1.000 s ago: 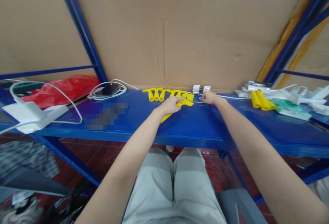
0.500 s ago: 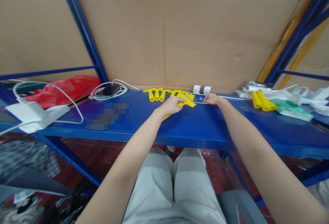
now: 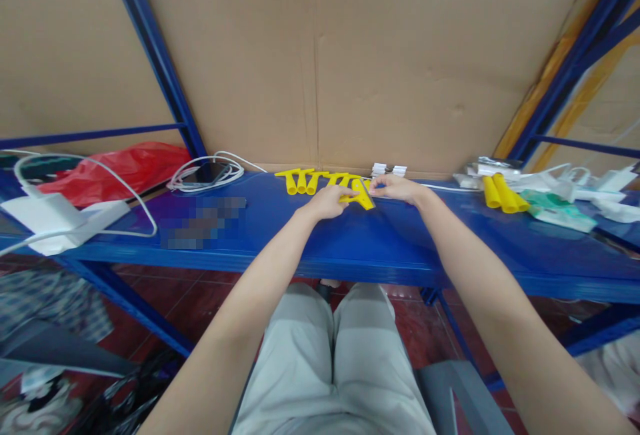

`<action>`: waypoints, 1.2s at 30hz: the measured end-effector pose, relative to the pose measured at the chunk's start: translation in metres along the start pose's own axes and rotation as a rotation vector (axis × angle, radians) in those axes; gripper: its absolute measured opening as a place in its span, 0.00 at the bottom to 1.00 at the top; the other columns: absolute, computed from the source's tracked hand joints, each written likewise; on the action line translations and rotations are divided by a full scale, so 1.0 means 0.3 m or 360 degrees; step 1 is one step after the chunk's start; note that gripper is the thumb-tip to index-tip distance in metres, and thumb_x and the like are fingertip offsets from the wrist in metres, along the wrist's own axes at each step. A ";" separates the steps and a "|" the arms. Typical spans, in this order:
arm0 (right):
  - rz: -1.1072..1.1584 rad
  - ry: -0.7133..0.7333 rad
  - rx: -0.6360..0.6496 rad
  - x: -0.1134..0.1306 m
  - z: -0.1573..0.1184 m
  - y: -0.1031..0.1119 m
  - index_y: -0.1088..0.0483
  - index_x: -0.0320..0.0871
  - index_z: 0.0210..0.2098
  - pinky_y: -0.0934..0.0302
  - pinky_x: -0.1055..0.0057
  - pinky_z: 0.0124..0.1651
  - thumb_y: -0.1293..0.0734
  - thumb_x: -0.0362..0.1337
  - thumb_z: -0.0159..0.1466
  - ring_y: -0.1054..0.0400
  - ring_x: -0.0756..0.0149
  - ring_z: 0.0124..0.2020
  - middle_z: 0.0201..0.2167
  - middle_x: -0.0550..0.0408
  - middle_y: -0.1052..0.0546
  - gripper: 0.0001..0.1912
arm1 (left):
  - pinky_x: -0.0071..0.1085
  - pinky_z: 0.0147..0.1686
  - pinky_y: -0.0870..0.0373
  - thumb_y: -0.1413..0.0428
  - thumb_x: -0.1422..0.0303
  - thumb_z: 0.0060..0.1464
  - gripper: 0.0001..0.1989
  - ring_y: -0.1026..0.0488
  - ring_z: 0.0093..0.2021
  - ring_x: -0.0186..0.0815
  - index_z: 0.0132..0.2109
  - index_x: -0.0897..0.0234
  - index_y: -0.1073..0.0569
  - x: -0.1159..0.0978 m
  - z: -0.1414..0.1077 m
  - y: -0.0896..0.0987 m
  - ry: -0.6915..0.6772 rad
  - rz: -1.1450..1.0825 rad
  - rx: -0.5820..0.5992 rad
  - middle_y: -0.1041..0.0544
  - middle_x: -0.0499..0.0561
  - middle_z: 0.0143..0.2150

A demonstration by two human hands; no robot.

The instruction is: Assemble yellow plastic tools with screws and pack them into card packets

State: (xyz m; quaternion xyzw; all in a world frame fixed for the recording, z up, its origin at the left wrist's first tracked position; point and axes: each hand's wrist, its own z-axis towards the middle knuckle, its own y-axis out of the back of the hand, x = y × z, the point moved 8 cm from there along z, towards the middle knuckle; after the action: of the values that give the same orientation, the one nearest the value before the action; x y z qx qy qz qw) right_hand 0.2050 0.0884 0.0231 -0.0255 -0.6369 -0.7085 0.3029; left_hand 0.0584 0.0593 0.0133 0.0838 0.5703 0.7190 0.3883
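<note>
My left hand (image 3: 327,203) is closed around the handle of a yellow T-shaped plastic scraper (image 3: 363,198), keeping it slightly above the blue shelf with its wide head to the right. The fingers of my right hand (image 3: 397,189) are pinched together at the head's far edge; whatever is between them is too small to make out. A thin dark strip runs along that edge. Behind the hands, several more yellow scrapers (image 3: 301,184) lie in a row by the cardboard, partly hidden by my left hand. Small white stacked packs (image 3: 388,170) sit just beyond my right hand.
On the blue shelf (image 3: 400,248), a coiled white cable (image 3: 193,180), a red plastic bag (image 3: 120,172) and a white power adapter (image 3: 47,218) are at left. Yellow tubes (image 3: 505,195) and a green-white packet (image 3: 563,210) lie at right. Cardboard (image 3: 400,68) closes off the back.
My right hand has moved left from the small metal pieces on the shelf to the scraper's head. My left hand still grips the scraper, in nearly the same place.
</note>
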 end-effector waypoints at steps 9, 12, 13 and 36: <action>0.0150 0.0052 0.0004 0.033 0.012 -0.045 0.28 0.41 0.27 0.39 0.72 0.43 0.36 0.29 0.54 0.32 0.66 0.37 0.32 0.56 0.24 0.04 | 0.34 0.56 0.36 0.47 0.79 0.53 0.22 0.28 0.55 0.40 0.54 0.66 0.26 0.005 0.007 -0.011 -0.0043 0.0011 0.0019 0.25 0.55 0.55; 0.0179 0.0047 0.0008 0.029 0.015 -0.048 0.28 0.41 0.28 0.39 0.72 0.43 0.36 0.29 0.54 0.32 0.66 0.37 0.32 0.55 0.24 0.04 | 0.34 0.57 0.36 0.47 0.80 0.52 0.22 0.28 0.55 0.40 0.54 0.65 0.25 0.005 0.007 -0.010 -0.0047 0.0011 0.0007 0.25 0.55 0.55; 0.0182 0.0046 0.0009 0.029 0.015 -0.049 0.28 0.41 0.28 0.39 0.72 0.43 0.36 0.29 0.54 0.32 0.65 0.37 0.32 0.55 0.24 0.04 | 0.34 0.57 0.36 0.47 0.80 0.52 0.22 0.28 0.55 0.40 0.54 0.65 0.25 0.005 0.007 -0.011 -0.0045 0.0012 0.0003 0.24 0.55 0.54; 0.0312 0.0052 0.0099 0.050 0.003 -0.070 0.26 0.40 0.27 0.40 0.72 0.41 0.33 0.34 0.50 0.33 0.67 0.33 0.30 0.56 0.24 0.05 | 0.35 0.56 0.35 0.47 0.79 0.51 0.23 0.27 0.54 0.41 0.54 0.64 0.25 -0.003 0.003 -0.014 -0.0075 0.0065 0.0041 0.24 0.54 0.54</action>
State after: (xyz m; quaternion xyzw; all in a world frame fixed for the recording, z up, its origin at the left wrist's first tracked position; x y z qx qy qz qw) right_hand 0.1829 0.0836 0.0110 -0.0667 -0.6481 -0.6556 0.3816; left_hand 0.0613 0.0596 0.0102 0.1174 0.5684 0.7171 0.3859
